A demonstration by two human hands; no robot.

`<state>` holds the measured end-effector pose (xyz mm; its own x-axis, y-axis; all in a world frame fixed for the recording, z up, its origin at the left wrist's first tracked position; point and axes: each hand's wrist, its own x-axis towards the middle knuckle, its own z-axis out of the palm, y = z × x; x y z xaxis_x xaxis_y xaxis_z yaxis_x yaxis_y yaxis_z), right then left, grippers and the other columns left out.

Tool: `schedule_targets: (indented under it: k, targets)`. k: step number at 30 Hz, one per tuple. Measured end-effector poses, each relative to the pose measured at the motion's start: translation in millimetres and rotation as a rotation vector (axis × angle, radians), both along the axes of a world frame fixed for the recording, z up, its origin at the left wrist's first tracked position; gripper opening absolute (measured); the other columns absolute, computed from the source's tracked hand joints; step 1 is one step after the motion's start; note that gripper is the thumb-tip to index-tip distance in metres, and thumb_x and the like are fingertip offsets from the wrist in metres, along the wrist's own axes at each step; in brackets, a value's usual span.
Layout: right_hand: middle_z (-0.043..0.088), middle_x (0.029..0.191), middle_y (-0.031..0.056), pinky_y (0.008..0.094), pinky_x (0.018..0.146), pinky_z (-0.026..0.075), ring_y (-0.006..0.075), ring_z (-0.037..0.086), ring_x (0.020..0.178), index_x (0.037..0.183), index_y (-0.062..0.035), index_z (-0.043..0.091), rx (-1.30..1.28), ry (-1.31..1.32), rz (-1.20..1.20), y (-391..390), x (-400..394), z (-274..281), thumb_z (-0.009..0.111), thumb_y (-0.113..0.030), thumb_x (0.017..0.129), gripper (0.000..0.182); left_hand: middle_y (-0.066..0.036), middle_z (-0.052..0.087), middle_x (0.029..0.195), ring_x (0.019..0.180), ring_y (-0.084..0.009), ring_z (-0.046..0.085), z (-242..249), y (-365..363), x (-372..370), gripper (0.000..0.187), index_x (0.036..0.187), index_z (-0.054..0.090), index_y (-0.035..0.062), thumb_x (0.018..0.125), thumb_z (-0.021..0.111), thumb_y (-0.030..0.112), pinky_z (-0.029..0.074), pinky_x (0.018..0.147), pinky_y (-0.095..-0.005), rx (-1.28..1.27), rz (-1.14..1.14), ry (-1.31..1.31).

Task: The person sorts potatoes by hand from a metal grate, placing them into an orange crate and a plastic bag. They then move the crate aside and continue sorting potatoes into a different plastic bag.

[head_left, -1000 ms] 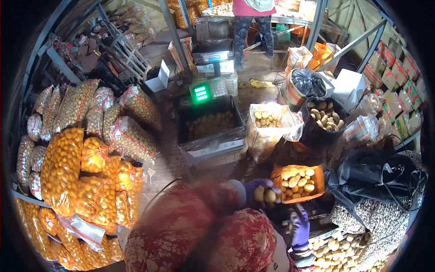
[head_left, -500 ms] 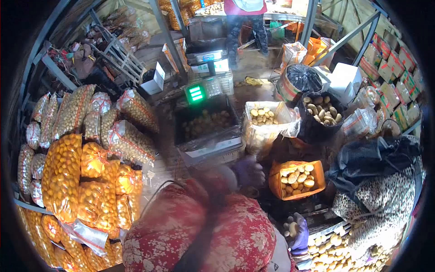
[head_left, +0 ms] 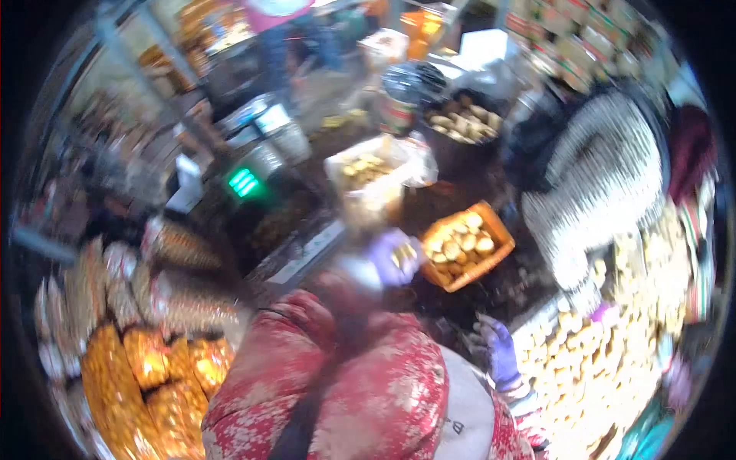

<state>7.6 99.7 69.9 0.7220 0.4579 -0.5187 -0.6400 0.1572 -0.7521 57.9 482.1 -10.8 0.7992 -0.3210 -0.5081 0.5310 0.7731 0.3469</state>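
My left hand (head_left: 392,259), in a purple glove, is curled round a yellowish potato (head_left: 403,254). It is just left of an orange bag (head_left: 497,264) with its mouth open and potatoes (head_left: 462,244) inside. My right hand (head_left: 494,349), gloved in purple too, is below the bag, at the left edge of a large spread of loose potatoes (head_left: 606,376). Its fingers are smeared by motion, so what they hold, if anything, does not show.
A white bag of potatoes (head_left: 368,172) and a dark bag of potatoes (head_left: 465,123) stand beyond. A scale with a lit green display (head_left: 243,182) is at left, above filled sacks (head_left: 126,376). A bending co-worker (head_left: 606,176) is at right; another person (head_left: 284,38) stands at the back.
My view has swung to the right and blurred, showing more of the loose potatoes. The left hand now shows a potato in its grasp. The right hand's fingers point up toward the orange bag.
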Motion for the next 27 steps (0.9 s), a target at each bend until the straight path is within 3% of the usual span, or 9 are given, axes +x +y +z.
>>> schedule_targets:
  k: [2, 4, 6, 8, 9, 13, 18, 23, 27]
  targets:
    - [0.064, 0.108, 0.0108, 0.0245, 0.063, 0.05, 0.0119, 0.062, 0.085, 0.139, -0.0058, 0.053, -0.019, 0.022, -0.047, -5.9, -9.0, -25.7, 0.059, -0.019, 0.103, 0.039, -0.019, 0.061, 0.123, 0.1, -0.0223, 0.057, -7.5, 66.1, 42.6, 0.043, 0.13, 0.058, 0.0031, 0.096, 0.059, 0.028, 0.045, 0.081, -0.0353, 0.023, 0.148, -0.102]
    - [0.063, 0.101, 0.0089, 0.0262, 0.063, 0.048, 0.0095, 0.055, 0.074, 0.137, -0.0002, 0.053, 0.372, 0.042, -0.031, -12.6, -15.1, -43.4, 0.052, -0.008, 0.105, 0.033, -0.019, 0.057, 0.132, 0.113, -0.0254, 0.054, -6.6, 104.7, 89.5, 0.047, 0.135, 0.054, 0.0025, 0.098, 0.055, 0.031, 0.044, 0.093, -0.0406, 0.023, 0.311, -0.128]
    - [0.067, 0.107, 0.0093, 0.03, 0.08, 0.053, 0.0148, 0.063, 0.087, 0.133, -0.0009, 0.059, -0.283, -0.602, 0.027, -17.8, -41.1, -78.2, 0.057, -0.016, 0.103, 0.033, -0.018, 0.054, 0.14, 0.126, -0.0286, 0.051, 4.4, 92.0, 108.6, 0.051, 0.14, 0.05, 0.002, 0.101, 0.051, 0.035, 0.042, 0.105, -0.0459, 0.044, 0.477, 0.034]
    - [0.07, 0.108, 0.0054, 0.0289, 0.088, 0.052, 0.0142, 0.064, 0.096, 0.131, -0.0056, 0.062, -0.319, -0.409, -0.022, -22.1, -45.0, -55.0, 0.061, -0.023, 0.103, 0.033, -0.018, 0.05, 0.149, 0.138, -0.0317, 0.048, 29.9, 37.4, 91.8, 0.056, 0.145, 0.046, 0.0015, 0.103, 0.047, 0.039, 0.04, 0.117, -0.0512, 0.138, 0.562, 0.246]
    - [0.071, 0.109, 0.0043, 0.0284, 0.09, 0.052, 0.0139, 0.064, 0.1, 0.13, -0.0073, 0.063, -0.309, -0.363, -0.071, -30.7, -49.9, -45.5, 0.062, -0.026, 0.102, 0.034, -0.013, 0.053, 0.147, 0.133, -0.0254, 0.053, -28.6, 54.8, 83.7, 0.053, 0.144, 0.048, 0.0053, 0.103, 0.05, 0.04, 0.047, 0.112, -0.0453, 0.029, 0.222, -0.057]
    - [0.07, 0.11, 0.0051, 0.0297, 0.088, 0.052, 0.0162, 0.064, 0.1, 0.126, -0.0089, 0.066, -0.335, -0.291, -0.328, -53.7, -66.1, -2.7, 0.063, -0.028, 0.1, 0.032, -0.006, 0.07, 0.094, 0.077, -0.0223, 0.066, 35.9, -72.3, 25.5, 0.049, 0.12, 0.064, 0.0125, 0.097, 0.053, 0.055, 0.052, 0.062, -0.039, 0.358, -0.455, 0.146]
    - [0.068, 0.117, 0.0185, 0.0425, 0.095, 0.052, 0.0323, 0.065, 0.109, 0.128, -0.0046, 0.063, -1.162, -0.718, -0.392, -145.4, -52.7, 7.8, 0.072, -0.025, 0.092, 0.042, -0.02, 0.07, 0.103, 0.082, -0.0327, 0.069, 67.2, -183.3, 22.6, 0.055, 0.124, 0.06, -0.0037, 0.105, 0.041, 0.044, 0.055, 0.07, -0.0482, 0.145, -0.888, -0.063]
    - [0.046, 0.148, 0.0232, 0.0531, 0.1, 0.047, 0.0459, 0.049, 0.13, 0.135, -0.0164, 0.059, -1.713, -1.064, -0.356, -193.7, 14.0, 9.0, 0.08, -0.046, 0.076, 0.069, -0.02, 0.066, 0.12, 0.096, -0.0308, 0.068, 88.7, -287.9, 11.6, 0.055, 0.139, 0.051, -0.0001, 0.105, 0.043, 0.042, 0.057, 0.084, -0.0458, 0.081, -1.047, -0.238]
    - [0.047, 0.147, 0.024, 0.0524, 0.099, 0.049, 0.0453, 0.051, 0.128, 0.131, -0.0177, 0.061, -1.739, -1.092, -0.267, -196.6, 8.0, -37.6, 0.081, -0.044, 0.074, 0.066, -0.02, 0.061, 0.13, 0.099, -0.034, 0.067, 62.0, -300.3, -0.2, 0.048, 0.141, 0.049, 0.0018, 0.106, 0.042, 0.035, 0.055, 0.089, -0.0452, 0.016, -1.122, -0.036]
